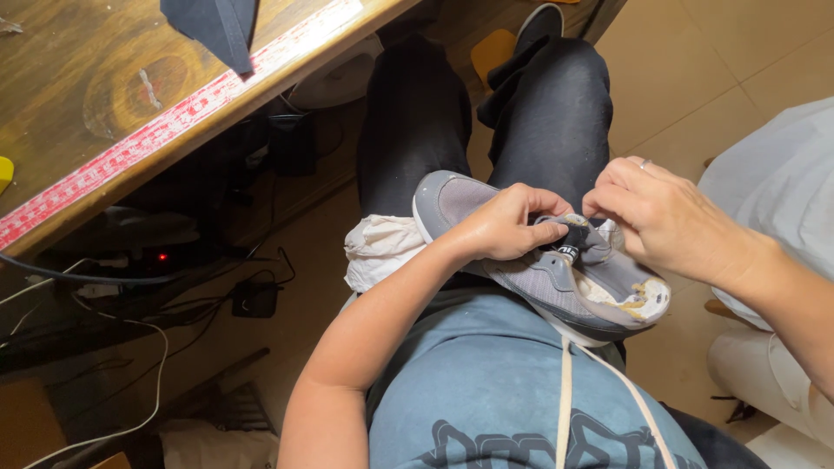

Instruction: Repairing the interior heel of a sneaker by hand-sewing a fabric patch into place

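A grey sports shoe (556, 278) lies across my lap, toe pointing left, its worn heel lining showing at the right. My left hand (504, 227) grips the shoe over its upper near the tongue. My right hand (665, 217), with a ring on one finger, pinches the dark tongue and lace area beside the left fingers. A white lace (565, 399) hangs down from the shoe over my blue shirt. Crumpled white paper or cloth (378, 247) sits under the toe on my dark trousers.
A wooden table (104, 95) with a red-and-white strip along its edge is at the upper left, a dark cloth piece (217, 26) on it. Cables and a black box with a red light (161, 256) lie beneath. Pale fabric (773, 191) is at the right.
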